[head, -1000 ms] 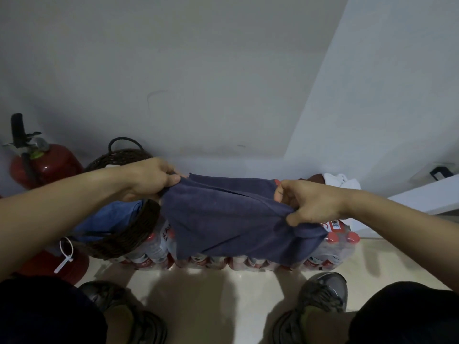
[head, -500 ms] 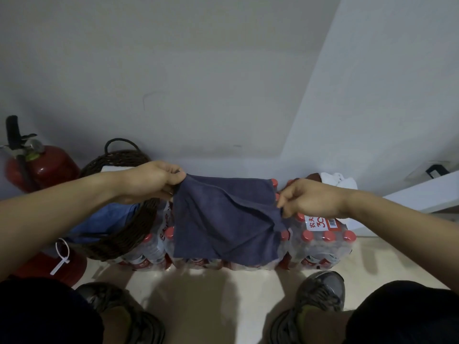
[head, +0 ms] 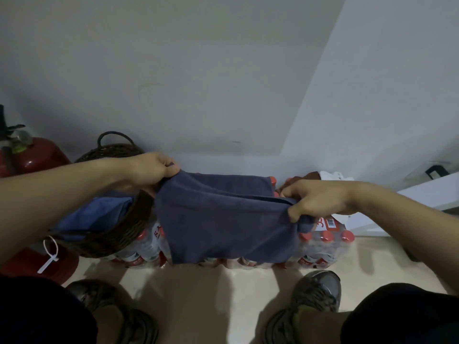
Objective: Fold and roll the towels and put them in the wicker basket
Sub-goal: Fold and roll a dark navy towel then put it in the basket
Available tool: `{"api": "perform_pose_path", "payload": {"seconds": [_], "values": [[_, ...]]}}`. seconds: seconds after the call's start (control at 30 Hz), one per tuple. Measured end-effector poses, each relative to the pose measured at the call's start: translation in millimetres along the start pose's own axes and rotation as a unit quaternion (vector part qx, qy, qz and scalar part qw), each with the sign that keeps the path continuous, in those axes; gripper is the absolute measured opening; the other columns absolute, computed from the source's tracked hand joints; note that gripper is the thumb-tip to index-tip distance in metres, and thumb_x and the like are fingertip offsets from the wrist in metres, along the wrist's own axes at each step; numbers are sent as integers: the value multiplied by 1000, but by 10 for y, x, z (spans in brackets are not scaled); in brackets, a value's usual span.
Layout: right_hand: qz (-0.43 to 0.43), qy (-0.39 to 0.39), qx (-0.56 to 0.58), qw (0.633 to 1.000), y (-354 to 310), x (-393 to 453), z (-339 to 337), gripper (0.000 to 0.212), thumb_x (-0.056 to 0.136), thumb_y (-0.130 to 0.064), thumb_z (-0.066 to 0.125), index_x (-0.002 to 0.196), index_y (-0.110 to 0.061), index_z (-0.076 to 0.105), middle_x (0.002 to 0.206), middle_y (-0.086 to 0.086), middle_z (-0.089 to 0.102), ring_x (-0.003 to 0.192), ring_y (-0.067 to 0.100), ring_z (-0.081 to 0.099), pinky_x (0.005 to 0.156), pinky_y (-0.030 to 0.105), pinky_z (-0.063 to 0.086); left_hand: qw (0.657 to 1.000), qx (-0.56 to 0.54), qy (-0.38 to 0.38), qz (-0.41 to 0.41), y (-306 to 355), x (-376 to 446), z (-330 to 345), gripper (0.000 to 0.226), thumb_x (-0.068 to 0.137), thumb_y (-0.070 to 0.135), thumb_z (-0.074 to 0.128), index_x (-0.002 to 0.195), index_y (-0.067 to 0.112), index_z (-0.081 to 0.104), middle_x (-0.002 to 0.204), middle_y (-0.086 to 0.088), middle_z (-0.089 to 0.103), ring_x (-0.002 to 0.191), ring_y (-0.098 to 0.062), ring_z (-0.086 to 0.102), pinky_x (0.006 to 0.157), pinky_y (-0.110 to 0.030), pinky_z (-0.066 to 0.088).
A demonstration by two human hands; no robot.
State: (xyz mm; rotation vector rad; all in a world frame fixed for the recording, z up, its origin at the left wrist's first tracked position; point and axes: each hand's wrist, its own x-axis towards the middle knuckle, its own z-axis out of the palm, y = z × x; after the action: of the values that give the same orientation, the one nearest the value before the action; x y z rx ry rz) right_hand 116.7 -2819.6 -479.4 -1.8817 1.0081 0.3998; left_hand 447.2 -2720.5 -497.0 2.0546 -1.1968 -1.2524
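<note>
A: Towel point(head: 223, 219) status?
B: Held taut over the bottle pack point(head: 323, 247), which serves as the bench. Front edge hangs past the pack's near edge.
A: Why stretched?
B: Likely squaring it for a fold, judging by the crease across it.
A: Hands?
B: Left hand point(head: 149, 170) fisted on the left corner, above the wicker basket point(head: 111, 234). Right hand point(head: 315, 199) pinching the right edge, knuckles up. Forearms roughly level.
</note>
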Motion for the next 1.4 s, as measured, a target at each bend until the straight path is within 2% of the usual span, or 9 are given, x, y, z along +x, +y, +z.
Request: {"api": "perform_pose_path", "payload": {"seconds": [0.13,0.37,0.57,0.7,0.77,0.93,1.13,1.3,1.4], "values": [[-16,-65,100,993,119,65,-140,13,92,-20,66,98,-12,75,97,10,75,83,20,68,76,34,57,998,58,-12,-32,-92,189,-59,28,102,19,45,100,-4,62,93,-21,64,82,-31,63,70,-45,59],[70,90,184,976,292,686,-315,30,102,-26,50,110,-1,65,102,25,71,82,33,70,69,36,61,996,75,9,-37,-246,716,11,22,103,14,42,94,6,61,85,-20,62,72,-31,63,63,-42,60],[82,243,30,966,529,1450,-306,36,103,-35,47,89,-6,63,71,16,64,44,24,56,41,22,46,990,126,61,0,-472,1339,23,21,101,8,44,103,-1,62,94,-25,64,79,-31,60,75,-45,55],[88,273,7,958,725,1901,-238,36,104,-29,43,75,-10,53,61,9,60,28,13,53,33,15,36,975,193,113,22,-688,1675,20,16,96,10,55,98,1,67,94,-18,66,84,-28,59,73,-30,45],[101,289,17,952,794,2033,-215,33,103,-27,43,77,-9,54,69,14,64,37,19,59,39,18,41,968,217,120,30,-764,1795,29,13,94,13,60,92,3,67,89,-15,65,82,-28,59,72,-28,41],[129,304,-65,942,858,2254,-114,33,101,-23,45,104,5,62,112,28,65,105,39,61,85,34,46,953,263,139,62,-866,1961,136,9,89,9,63,89,0,66,93,-19,68,84,-32,62,76,-31,46],[127,287,-106,943,788,2380,-148,26,89,-26,55,109,-10,49,108,19,63,85,32,52,73,32,41,939,323,105,49,-904,2037,180,21,92,17,58,112,11,60,117,-15,43,98,-35,57,100,-41,43],[102,282,-176,938,736,2355,-218,26,86,-26,61,110,-14,62,116,15,49,96,36,58,90,38,51,928,343,109,94,-877,1992,150,14,93,19,58,102,11,65,112,-12,43,93,-34,58,92,-40,46],[62,296,-166,939,773,2303,-279,17,80,-20,69,95,-12,65,105,12,56,89,31,59,81,31,50,931,301,148,143,-829,1945,152,7,89,16,61,90,9,63,101,-12,52,83,-31,58,83,-39,49]]}}
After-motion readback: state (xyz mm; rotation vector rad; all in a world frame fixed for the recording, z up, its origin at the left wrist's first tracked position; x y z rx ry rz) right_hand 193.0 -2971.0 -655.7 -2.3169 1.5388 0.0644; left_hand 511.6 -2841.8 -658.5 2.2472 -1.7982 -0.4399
